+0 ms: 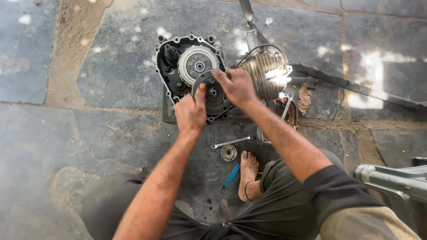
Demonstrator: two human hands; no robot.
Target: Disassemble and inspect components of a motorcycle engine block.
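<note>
steel round plate flat on open engine; left hand and right hand clamp opposite edges, equally near.

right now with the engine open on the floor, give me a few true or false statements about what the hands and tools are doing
1. Both hands are on the round dark disc in the open engine case. True: the left hand grips its lower left edge and the right hand its upper right.
2. The left hand holds the spanner. False: the spanner lies on the stone floor in front of the engine.
3. A blue-handled tool lies beside the bare foot. True.
4. The finned cylinder sits to the left of the case. False: it is on the right.
5. The small round metal part is fitted in the case. False: it lies loose on the floor.
</note>
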